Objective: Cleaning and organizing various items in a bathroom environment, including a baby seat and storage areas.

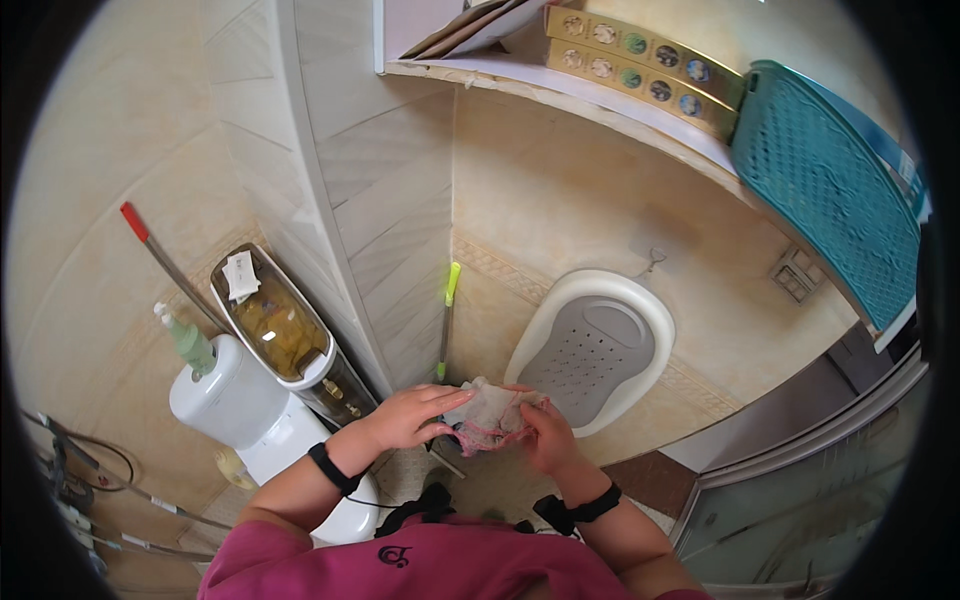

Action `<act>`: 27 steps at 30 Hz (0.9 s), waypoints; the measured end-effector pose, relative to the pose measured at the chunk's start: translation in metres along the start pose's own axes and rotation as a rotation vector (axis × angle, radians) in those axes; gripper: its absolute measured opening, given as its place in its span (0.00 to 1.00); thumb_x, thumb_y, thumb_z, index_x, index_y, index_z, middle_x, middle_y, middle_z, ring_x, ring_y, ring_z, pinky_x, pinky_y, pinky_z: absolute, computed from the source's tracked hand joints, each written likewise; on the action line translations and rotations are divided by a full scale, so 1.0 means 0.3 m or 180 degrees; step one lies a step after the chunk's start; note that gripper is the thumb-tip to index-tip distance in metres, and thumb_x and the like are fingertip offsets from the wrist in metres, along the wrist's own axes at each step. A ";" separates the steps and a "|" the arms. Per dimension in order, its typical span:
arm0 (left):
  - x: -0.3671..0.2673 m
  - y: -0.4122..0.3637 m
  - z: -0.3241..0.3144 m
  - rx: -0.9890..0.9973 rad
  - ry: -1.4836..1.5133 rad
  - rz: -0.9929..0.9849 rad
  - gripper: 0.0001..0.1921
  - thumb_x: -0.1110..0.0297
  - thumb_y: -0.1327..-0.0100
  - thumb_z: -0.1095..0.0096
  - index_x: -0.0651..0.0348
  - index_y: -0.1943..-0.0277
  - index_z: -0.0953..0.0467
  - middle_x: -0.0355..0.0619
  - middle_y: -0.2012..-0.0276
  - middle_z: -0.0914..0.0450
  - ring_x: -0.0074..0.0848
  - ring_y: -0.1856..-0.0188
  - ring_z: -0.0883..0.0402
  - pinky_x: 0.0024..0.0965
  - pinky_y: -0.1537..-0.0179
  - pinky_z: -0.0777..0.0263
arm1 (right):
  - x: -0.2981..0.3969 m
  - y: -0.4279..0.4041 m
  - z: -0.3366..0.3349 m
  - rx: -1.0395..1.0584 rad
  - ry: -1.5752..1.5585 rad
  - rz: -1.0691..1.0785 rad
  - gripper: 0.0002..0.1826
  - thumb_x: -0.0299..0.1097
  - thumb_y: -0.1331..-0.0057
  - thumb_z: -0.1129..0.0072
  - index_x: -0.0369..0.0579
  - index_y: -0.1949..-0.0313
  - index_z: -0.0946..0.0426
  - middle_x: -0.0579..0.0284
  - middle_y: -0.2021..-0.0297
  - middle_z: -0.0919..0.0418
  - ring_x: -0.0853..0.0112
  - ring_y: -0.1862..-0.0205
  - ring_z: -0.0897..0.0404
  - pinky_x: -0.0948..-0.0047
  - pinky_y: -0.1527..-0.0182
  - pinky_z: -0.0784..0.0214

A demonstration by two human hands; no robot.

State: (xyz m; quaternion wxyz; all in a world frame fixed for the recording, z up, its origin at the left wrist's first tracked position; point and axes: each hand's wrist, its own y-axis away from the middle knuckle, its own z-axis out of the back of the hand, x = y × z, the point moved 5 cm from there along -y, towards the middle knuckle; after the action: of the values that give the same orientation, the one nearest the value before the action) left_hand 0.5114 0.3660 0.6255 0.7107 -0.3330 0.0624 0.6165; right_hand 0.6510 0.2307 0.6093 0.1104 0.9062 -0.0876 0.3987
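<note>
A crumpled white cloth with pink edging hangs between my two hands in front of my chest. My right hand pinches its right side, thumb on the front. My left hand has its fingers laid along the left side, with the thumb below and the cloth between them. Something dark shows behind the cloth's lower left, too covered to name. Black bands circle both of my wrists.
A white toilet with a green pump bottle stands left, beside a slim bin. Ahead, a baby bathtub hangs on the wall. Above run a shelf, gold boxes and a teal basket. Glass doors stand right.
</note>
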 end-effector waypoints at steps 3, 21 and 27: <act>0.119 -0.007 0.020 0.0177 -0.0053 -0.0010 0.31 0.64 0.45 0.42 0.54 0.37 0.39 0.49 0.45 0.30 0.42 0.49 0.28 0.39 0.48 0.34 | -0.041 -0.113 -0.036 0.0088 0.0642 -0.0136 0.19 0.28 0.35 0.61 0.42 0.44 0.37 0.57 0.53 0.27 0.70 0.54 0.25 0.71 0.55 0.30; 0.471 -0.263 -0.235 0.0059 0.0049 -0.0768 0.31 0.65 0.51 0.36 0.55 0.42 0.34 0.49 0.49 0.27 0.42 0.55 0.24 0.37 0.58 0.28 | -0.104 -0.306 0.273 -0.1083 0.0259 0.0064 0.18 0.27 0.36 0.60 0.42 0.46 0.36 0.57 0.53 0.28 0.70 0.52 0.27 0.73 0.53 0.34; 0.497 -0.179 -0.345 0.0244 0.0170 -0.0581 0.31 0.64 0.52 0.35 0.55 0.42 0.33 0.50 0.47 0.28 0.42 0.55 0.24 0.37 0.57 0.28 | -0.187 -0.269 0.355 -0.0887 0.0489 -0.0189 0.18 0.26 0.36 0.59 0.41 0.46 0.34 0.59 0.54 0.27 0.75 0.55 0.27 0.78 0.56 0.35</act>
State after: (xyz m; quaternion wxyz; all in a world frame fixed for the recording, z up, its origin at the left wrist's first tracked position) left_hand 0.6286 0.4325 0.4928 0.7742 -0.3262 0.0742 0.5372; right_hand 0.7085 0.2834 0.4870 0.2531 0.8511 -0.1065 0.4474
